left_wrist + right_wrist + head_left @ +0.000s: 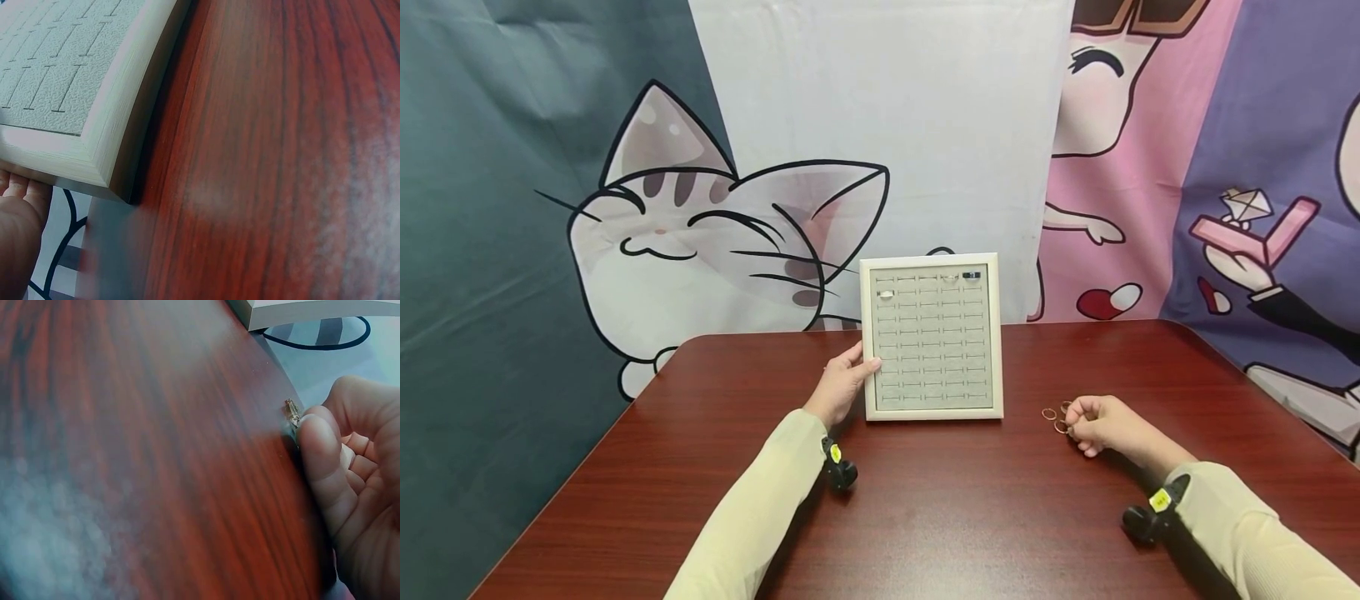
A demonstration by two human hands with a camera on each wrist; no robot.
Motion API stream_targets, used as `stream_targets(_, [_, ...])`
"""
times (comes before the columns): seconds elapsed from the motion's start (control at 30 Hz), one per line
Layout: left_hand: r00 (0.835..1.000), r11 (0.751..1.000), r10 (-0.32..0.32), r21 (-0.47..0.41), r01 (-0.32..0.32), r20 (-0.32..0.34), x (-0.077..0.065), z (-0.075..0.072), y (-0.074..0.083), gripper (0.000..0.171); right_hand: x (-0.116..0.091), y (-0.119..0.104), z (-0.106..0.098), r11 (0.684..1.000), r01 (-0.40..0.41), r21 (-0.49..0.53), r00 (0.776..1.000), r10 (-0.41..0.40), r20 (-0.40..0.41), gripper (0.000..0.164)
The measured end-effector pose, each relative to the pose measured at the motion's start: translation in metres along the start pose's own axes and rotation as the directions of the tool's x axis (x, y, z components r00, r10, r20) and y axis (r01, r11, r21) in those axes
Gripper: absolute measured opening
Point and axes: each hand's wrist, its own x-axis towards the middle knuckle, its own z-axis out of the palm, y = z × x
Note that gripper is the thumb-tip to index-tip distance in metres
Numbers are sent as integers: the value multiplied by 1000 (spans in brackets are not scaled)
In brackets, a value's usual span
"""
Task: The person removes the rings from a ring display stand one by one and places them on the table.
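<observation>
Your left hand (840, 385) grips the display board (934, 342) by its left edge, mid-frame; hold it steady. Your right hand (1103, 425), right of centre, has thumb and forefinger together at the rings (1056, 421); can't tell if one's caught. Pinch just one.

Soft, even light fills the head view, casting dark shadows under the sleeves (752, 500) and a faint sheen on the desk (940, 508), while both wrist views look dimmer, with hazy, blurred whitish glare.
</observation>
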Motion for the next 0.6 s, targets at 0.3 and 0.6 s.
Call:
stream_targets(0.3, [1000, 1000, -4, -2, 4, -2, 0, 0, 1, 50, 0, -5, 0, 1000, 15, 9, 1000, -16, 23, 17])
stream_targets(0.6, [1000, 1000, -18, 20, 18, 11, -2, 0, 3, 50, 12, -28, 3, 998, 63, 13, 998, -63, -3, 18])
